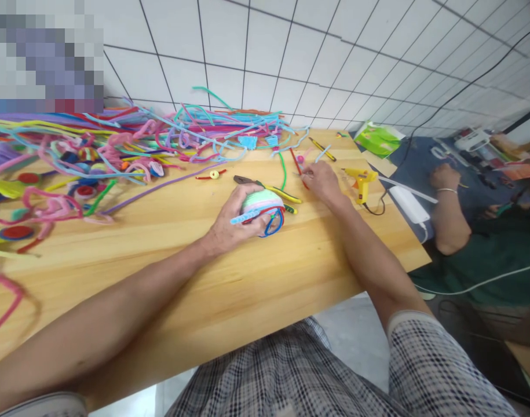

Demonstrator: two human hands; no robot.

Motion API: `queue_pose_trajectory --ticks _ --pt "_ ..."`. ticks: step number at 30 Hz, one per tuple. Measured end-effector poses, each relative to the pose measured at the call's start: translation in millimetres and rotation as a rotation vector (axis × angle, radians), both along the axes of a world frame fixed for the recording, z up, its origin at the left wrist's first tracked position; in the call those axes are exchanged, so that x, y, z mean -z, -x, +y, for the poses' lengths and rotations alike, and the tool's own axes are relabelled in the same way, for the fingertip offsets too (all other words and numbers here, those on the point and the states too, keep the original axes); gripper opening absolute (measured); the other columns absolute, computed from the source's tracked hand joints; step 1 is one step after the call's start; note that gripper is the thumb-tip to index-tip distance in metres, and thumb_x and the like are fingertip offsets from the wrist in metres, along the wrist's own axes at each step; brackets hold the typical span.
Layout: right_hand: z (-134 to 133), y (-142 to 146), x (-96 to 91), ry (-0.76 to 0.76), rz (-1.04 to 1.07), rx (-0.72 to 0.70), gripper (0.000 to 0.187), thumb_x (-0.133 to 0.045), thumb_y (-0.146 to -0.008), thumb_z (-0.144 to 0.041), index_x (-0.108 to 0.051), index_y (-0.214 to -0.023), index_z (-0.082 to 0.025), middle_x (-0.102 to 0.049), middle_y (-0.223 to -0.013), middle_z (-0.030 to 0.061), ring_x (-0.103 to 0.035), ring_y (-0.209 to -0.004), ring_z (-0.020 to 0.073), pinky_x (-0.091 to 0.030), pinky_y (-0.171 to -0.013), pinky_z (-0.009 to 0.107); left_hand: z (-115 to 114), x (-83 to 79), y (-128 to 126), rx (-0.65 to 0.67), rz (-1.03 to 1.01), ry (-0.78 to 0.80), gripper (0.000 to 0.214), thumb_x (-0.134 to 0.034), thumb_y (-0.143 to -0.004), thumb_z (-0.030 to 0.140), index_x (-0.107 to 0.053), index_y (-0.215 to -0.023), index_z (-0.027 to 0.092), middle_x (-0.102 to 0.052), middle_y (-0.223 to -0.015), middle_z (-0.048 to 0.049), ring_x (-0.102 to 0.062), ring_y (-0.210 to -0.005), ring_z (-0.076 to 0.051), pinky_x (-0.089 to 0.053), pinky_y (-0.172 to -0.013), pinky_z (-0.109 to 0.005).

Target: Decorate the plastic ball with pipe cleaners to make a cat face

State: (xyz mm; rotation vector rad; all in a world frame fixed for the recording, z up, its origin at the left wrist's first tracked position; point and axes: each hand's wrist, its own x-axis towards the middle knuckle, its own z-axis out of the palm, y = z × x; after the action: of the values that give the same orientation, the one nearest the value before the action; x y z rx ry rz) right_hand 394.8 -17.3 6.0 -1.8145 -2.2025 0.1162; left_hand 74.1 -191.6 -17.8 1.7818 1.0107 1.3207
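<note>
My left hand [234, 223] is wrapped round a rounded bundle of wound pipe cleaners [265, 201], pale green on top with pink and white bands below. A light blue fuzzy strip [245, 216] and a blue loop [273, 223] stick out of it, with red strands beside them. Further right, my right hand [320, 180] rests low over the table, its fingertips drawn together near a red pipe cleaner [297, 161] and a small pink bead [300, 158]. What the fingertips pinch, if anything, is too small to tell. Pliers with yellow-and-black handles [286, 194] lie partly behind my left hand.
Many coloured pipe cleaners [230, 127] are heaped along the wall and left side. To the right are a yellow glue gun [362, 184] with its cord, a white power adapter [408, 204], and a green packet [377, 139]. A yellow-and-black cutter [322, 149] lies behind. Another person's arm [449, 214] is at far right.
</note>
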Motion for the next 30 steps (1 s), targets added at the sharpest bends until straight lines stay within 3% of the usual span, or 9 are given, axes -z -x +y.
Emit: queue_pose_trajectory --ticks 3,6,10,13,17,21,25,30 --pt "5.3 4.0 6.7 -0.005 0.066 0.018 0.013 -0.074 -0.104 -0.022 -0.083 -0.097 -0.026 -0.088 -0.122 0.0166 -0.078 -0.131 0.039 -0.061 -0.13 0.058 1.1 1.9 0.0 0.0 -0.013 -0.017 0.057 -0.091 -0.109 0.064 -0.073 -0.153 0.032 -0.081 -0.155 -0.0181 -0.082 -0.139 -0.04 -0.072 -0.123 -0.069" --pt "5.2 3.6 4.4 -0.006 0.157 0.064 0.022 -0.076 -0.107 -0.027 -0.071 -0.086 -0.029 -0.084 -0.108 0.0128 -0.077 -0.125 0.0375 -0.061 -0.129 0.058 1.4 3.2 -0.7 0.0 -0.011 -0.025 0.058 -0.091 -0.11 0.062 -0.072 -0.156 0.032 -0.082 -0.156 -0.0181 -0.082 -0.141 -0.039 -0.071 -0.125 -0.069" --pt "-10.0 -1.2 -13.0 -0.028 0.275 0.123 0.017 -0.073 -0.117 -0.039 -0.069 -0.104 -0.03 -0.081 -0.1 0.0055 -0.079 -0.105 0.0315 -0.067 -0.112 0.05 1.3 4.3 -2.6 -0.01 -0.034 -0.012 0.058 -0.092 -0.109 0.061 -0.072 -0.156 0.033 -0.082 -0.155 -0.0169 -0.082 -0.139 -0.039 -0.073 -0.122 -0.067" --pt "-39.7 5.3 -28.5 -0.032 0.517 -0.061 0.021 -0.073 -0.121 -0.052 -0.069 -0.116 -0.032 -0.083 -0.101 0.0013 -0.079 -0.092 0.0248 -0.069 -0.095 0.041 1.8 5.8 -4.5 -0.018 -0.069 0.013 0.06 -0.092 -0.107 0.065 -0.072 -0.155 0.033 -0.082 -0.155 -0.0166 -0.083 -0.136 -0.038 -0.075 -0.117 -0.065" --pt "-99.0 30.5 -42.6 0.112 0.759 -0.329 0.039 -0.084 -0.113 -0.068 -0.072 -0.108 -0.032 -0.077 -0.083 -0.0027 -0.073 -0.074 0.0208 -0.065 -0.074 0.036 1.7 6.7 -5.9 -0.041 -0.094 0.052 0.066 -0.092 -0.106 0.07 -0.07 -0.154 0.031 -0.082 -0.153 -0.0163 -0.083 -0.134 -0.037 -0.074 -0.118 -0.064" --pt "-143.6 48.2 -47.9 0.152 0.745 -0.461 0.033 -0.088 -0.111 -0.058 -0.077 -0.098 -0.03 -0.08 -0.084 -0.0019 -0.072 -0.075 0.0198 -0.062 -0.076 0.035 0.4 5.1 -4.7 -0.056 -0.091 0.053 0.064 -0.09 -0.106 0.063 -0.07 -0.157 0.029 -0.083 -0.15 -0.0143 -0.083 -0.132 -0.035 -0.074 -0.114 -0.057" --pt "-150.4 49.1 -45.7 0.063 0.645 -0.516 0.02 -0.09 -0.108 -0.043 -0.082 -0.094 -0.032 -0.087 -0.091 -0.0001 -0.077 -0.085 0.0234 -0.065 -0.085 0.039 0.4 4.1 -2.5 -0.069 -0.075 0.065 0.068 -0.09 -0.105 0.066 -0.071 -0.157 0.027 -0.083 -0.148 -0.0129 -0.082 -0.133 -0.035 -0.074 -0.11 -0.05" --pt "-143.5 48.4 -40.5 -0.055 0.625 -0.597 0.015 -0.089 -0.109 -0.035 -0.083 -0.095 -0.033 -0.087 -0.093 0.0002 -0.077 -0.085 0.0245 -0.065 -0.091 0.043 1.6 4.0 -1.4 -0.031 -0.092 0.063 0.069 -0.089 -0.107 0.071 -0.069 -0.157 0.028 -0.083 -0.147 -0.013 -0.083 -0.131 -0.035 -0.074 -0.111 -0.051"
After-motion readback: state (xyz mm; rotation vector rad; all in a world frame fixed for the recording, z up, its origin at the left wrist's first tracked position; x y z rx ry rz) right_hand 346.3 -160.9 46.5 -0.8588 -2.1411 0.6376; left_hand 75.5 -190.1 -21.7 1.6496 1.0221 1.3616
